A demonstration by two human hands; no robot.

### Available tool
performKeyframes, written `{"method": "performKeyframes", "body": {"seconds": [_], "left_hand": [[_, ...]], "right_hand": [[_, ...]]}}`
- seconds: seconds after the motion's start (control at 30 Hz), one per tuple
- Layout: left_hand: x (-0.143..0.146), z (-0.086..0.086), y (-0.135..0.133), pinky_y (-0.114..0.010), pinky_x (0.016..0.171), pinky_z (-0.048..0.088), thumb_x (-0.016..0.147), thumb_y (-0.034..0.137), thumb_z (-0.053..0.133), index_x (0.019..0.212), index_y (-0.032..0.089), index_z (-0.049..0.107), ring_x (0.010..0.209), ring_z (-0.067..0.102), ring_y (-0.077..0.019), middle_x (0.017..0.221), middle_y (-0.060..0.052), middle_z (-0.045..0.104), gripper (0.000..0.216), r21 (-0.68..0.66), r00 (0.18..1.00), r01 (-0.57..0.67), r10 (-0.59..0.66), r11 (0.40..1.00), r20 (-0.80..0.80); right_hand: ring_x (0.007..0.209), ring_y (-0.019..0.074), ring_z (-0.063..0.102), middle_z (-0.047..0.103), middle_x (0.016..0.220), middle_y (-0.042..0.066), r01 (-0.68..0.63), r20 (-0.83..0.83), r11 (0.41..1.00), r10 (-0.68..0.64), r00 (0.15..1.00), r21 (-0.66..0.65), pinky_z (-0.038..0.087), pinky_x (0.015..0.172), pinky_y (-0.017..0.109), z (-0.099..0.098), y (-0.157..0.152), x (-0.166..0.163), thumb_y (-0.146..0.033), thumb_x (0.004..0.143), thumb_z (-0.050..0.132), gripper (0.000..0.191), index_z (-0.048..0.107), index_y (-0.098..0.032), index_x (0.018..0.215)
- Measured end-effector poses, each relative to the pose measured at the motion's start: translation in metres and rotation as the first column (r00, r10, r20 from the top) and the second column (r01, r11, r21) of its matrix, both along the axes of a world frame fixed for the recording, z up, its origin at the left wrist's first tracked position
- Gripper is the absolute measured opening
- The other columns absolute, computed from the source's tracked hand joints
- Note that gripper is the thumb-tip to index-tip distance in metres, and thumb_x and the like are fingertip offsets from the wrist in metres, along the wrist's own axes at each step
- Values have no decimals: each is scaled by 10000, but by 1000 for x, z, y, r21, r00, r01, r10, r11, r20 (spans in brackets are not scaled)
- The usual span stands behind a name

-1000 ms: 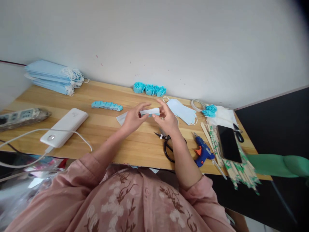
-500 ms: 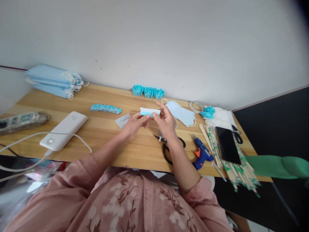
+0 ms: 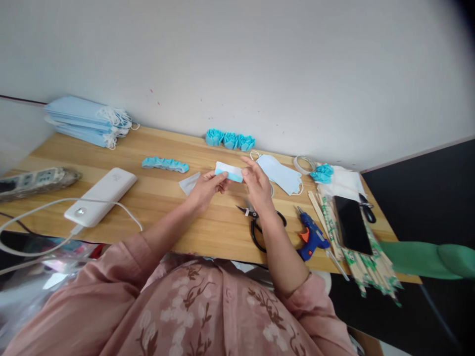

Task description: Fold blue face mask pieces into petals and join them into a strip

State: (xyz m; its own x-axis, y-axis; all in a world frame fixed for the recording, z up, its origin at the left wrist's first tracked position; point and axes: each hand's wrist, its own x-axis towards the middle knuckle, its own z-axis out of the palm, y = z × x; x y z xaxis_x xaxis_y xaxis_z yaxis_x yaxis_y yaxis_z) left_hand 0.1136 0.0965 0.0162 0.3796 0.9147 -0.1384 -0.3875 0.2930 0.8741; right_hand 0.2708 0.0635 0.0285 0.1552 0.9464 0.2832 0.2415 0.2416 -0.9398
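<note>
Above the middle of the table, a small folded blue-and-white strip [image 3: 232,169], like face-mask fabric, stretches between my hands. My left hand [image 3: 206,190] pinches its left end, thumb on the blue part. My right hand [image 3: 259,188] grips the right end between thumb and fingers, the index finger raised. A loose white piece [image 3: 189,183] lies just left of my left hand. Black-handled scissors [image 3: 255,223] rest partly under my right forearm. Behind my right hand is a flat light-blue face mask [image 3: 279,173] with white ear loops.
Three blue fabric flowers [image 3: 230,140] stand by the wall, with a pleated blue strip [image 3: 165,164] nearer. Left are stacked masks [image 3: 83,118], a power bank [image 3: 100,197] and a power strip [image 3: 35,182]. Right are a glue gun [image 3: 312,236], wrapped chopsticks [image 3: 365,269] and a phone [image 3: 352,225].
The strip's blue part shows more now. My right thumb has shifted from its lower middle to the right end. The whole view has moved slightly.
</note>
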Motion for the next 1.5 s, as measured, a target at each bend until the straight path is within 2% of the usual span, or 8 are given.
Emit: {"method": "performKeyframes", "body": {"seconds": [0.1,0.3,0.63,0.9,1.13,1.2,1.3,1.5], "left_hand": [[0,-1,-1,-238,542,392,675,439,805,726,137,658,545,528,-87,634,-7,622,340,39,1000,16,-16,999,-23],[-2,3,-2,-240,549,394,700,459,788,734,144,651,551,513,-89,649,-10,621,346,76,998,7,-2,997,-66],[-4,2,6,-230,556,391,769,375,736,662,141,595,551,524,-86,593,3,579,293,22,995,-97,96,995,38],[-1,0,1,-238,576,411,723,437,786,774,132,679,601,564,-104,674,-22,642,327,46,1000,13,-14,999,12],[-3,1,3,-251,571,415,741,457,749,693,151,656,586,536,-109,649,-19,620,323,82,996,-17,24,996,-81],[-3,1,3,-252,562,403,733,453,754,656,156,651,559,505,-105,609,-6,593,324,153,982,15,14,988,-188],[-3,1,1,-242,525,337,734,436,753,569,165,605,520,442,-95,530,22,510,350,243,939,141,-51,960,-341],[-3,1,-4,-246,491,204,771,413,711,501,172,521,485,324,-77,495,39,415,409,308,889,296,-142,904,-436]], "right_hand": [[827,185,605,627,926,28,-48,69,999,48,996,-1,525,760,338,-2,0,-1,-500,835,663,548,545,-277,1322],[690,152,525,587,809,-3,36,111,999,-36,993,8,473,642,295,-8,3,-2,-394,845,654,452,593,-279,1278],[635,113,493,509,704,-55,-111,89,992,116,989,-52,430,634,268,0,-2,-6,-319,864,603,450,579,-234,1305],[627,116,498,506,699,-60,-69,65,997,71,995,-33,437,632,270,-4,-1,-7,-316,858,613,486,550,-267,1338],[649,166,555,591,704,-17,-15,155,999,21,988,-43,494,677,333,-2,-1,-4,-425,927,537,415,569,-279,1314],[718,182,601,648,797,15,-2,125,1000,4,992,-22,517,715,352,-3,0,-3,-478,939,508,430,569,-278,1315],[807,179,631,685,932,24,-70,47,997,71,996,-21,534,733,335,-4,1,-3,-475,882,604,510,536,-285,1350],[676,130,575,657,796,-20,-13,70,999,16,997,-47,491,649,282,-5,1,-6,-409,819,676,478,611,-256,1267]]}}
